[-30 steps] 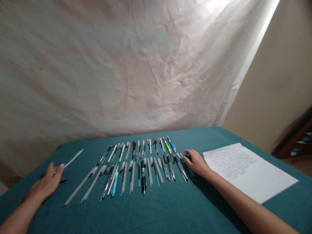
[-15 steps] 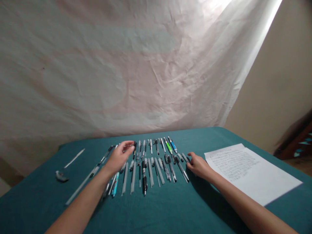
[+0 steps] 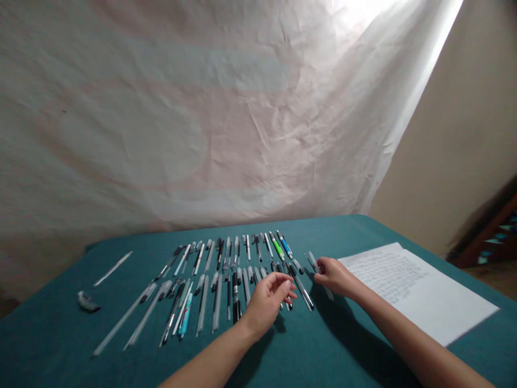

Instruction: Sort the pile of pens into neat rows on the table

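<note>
My right hand (image 3: 334,276) is closed on a clear pen (image 3: 312,261) at the right end of the pen rows; the pen's other end shows below the fingers. Over the front row hovers my left hand (image 3: 267,303), fingers loosely curled and apart, with nothing visible in them. It hides several pens there. Just left of it lies a thick black pen (image 3: 236,291). Between the two hands rests a black-tipped clear pen (image 3: 304,291). Behind them, a green pen (image 3: 277,246) and a blue pen (image 3: 285,244) end the back row.
Written-on white paper sheets (image 3: 440,302) lie at the right on the green-covered table (image 3: 121,372). A turquoise pen (image 3: 186,315) sits front left among clear pens. Farther left are a thin white strip (image 3: 113,268) and a small crumpled dark item (image 3: 88,303). A pale sheet hangs behind.
My left hand has moved right and nearer, from the back row's left side to over the front row. My right hand has shifted slightly right with the clear pen, away from the row.
</note>
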Tool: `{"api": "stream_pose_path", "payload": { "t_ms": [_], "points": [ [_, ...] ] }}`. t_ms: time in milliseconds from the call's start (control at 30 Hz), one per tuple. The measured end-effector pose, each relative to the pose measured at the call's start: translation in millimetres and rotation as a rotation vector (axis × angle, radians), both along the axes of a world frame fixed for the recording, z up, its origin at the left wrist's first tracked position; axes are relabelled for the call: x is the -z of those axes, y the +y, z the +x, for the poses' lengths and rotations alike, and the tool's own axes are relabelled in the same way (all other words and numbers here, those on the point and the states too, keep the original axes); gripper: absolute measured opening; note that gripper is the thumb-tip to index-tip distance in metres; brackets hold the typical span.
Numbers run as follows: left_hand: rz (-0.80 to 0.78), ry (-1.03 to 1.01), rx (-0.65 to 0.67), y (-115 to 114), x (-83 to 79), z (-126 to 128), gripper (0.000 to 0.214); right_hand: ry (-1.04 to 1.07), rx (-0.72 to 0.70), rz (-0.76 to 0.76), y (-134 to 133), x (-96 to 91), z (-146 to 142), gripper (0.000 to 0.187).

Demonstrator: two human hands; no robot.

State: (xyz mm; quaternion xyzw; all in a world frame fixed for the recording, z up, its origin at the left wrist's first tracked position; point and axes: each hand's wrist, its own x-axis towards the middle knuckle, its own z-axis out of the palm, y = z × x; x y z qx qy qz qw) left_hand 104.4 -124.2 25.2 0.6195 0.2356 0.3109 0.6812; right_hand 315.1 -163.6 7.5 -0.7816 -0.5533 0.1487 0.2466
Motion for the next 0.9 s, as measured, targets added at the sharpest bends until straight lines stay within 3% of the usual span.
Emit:
{"api": "stream_pose_path", "payload": {
  "t_ms": [133, 233, 467, 567, 733, 800, 900],
  "points": [
    [-0.079, -0.103, -0.074, -1, 6.4, -2, 0.028, 0.604, -0.195, 0.053, 4, -26.9, -25, 0.021],
    [-0.14, -0.197, -0.08, -2, 7.9, -2, 0.033, 0.782, -0.333, 0.084, 12, -38.8, -51, 0.022],
    [-0.226, -0.261, -0.12, 8, 11.7, -4, 0.04, 0.816, -0.386, 0.115, 31, -46.8, -79, 0.023],
    [-0.146, -0.196, -0.136, 9, 17.6, -6, 0.038, 0.805, -0.31, 0.204, 32, -54.9, -70, 0.024],
    [0.026, -0.117, -0.135, 3, 18.6, -7, 0.025, 0.778, -0.158, 0.51, 22, -80.0, -42, 0.023],
    [-0.018, -0.143, -0.151, 4, 16.5, -6, 0.025, 0.765, -0.158, 0.549, 16, -88.7, -35, 0.024],
    [-0.149, -0.23, -0.193, 13, 14.3, -5, 0.026, 0.723, -0.243, 0.448, 11, -93.6, -35, 0.027]
  ]
}}
